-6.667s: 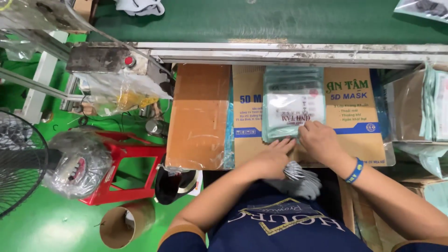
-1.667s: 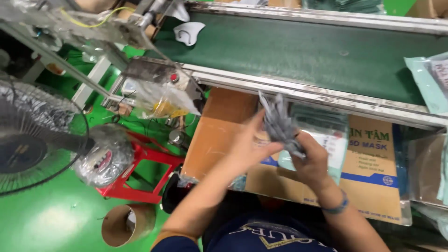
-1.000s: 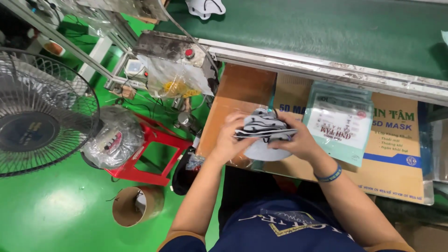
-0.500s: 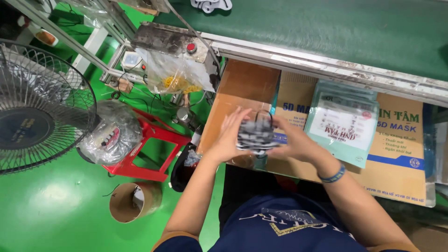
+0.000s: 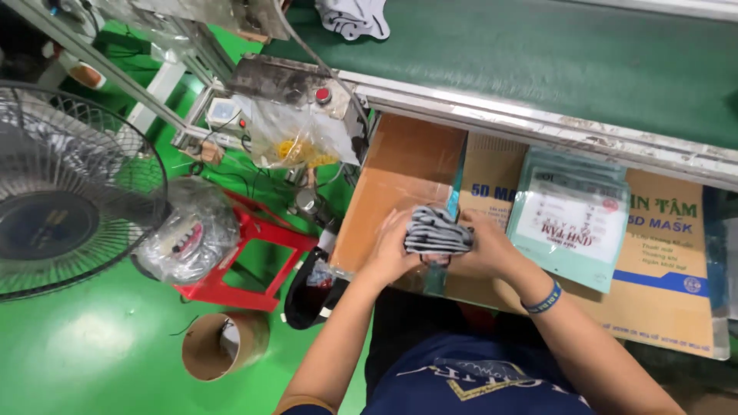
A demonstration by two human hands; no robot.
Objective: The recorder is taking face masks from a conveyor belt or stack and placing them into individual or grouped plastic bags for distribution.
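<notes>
Both hands hold a small stack of grey and white face masks (image 5: 434, 230) above the cardboard work surface (image 5: 400, 180). My left hand (image 5: 392, 250) grips the stack's left end. My right hand (image 5: 486, 247), with a blue wristband, grips the right end. To the right lies a pile of pale green printed pouches (image 5: 570, 215) on a flattened brown carton (image 5: 669, 284). A loose white mask (image 5: 355, 17) rests on the green conveyor belt (image 5: 584, 69) at the top.
A metal rail (image 5: 553, 127) edges the belt. On the left stand a black fan (image 5: 65, 192), a red stool (image 5: 254, 250) with a plastic bag on it, and a cardboard tube (image 5: 223, 346) on the green floor. A control box with a red button (image 5: 323, 96) hangs by the belt.
The masks went from fanned upright in the right hand to a flat, squared stack gripped at both ends. The view has shifted left and down.
</notes>
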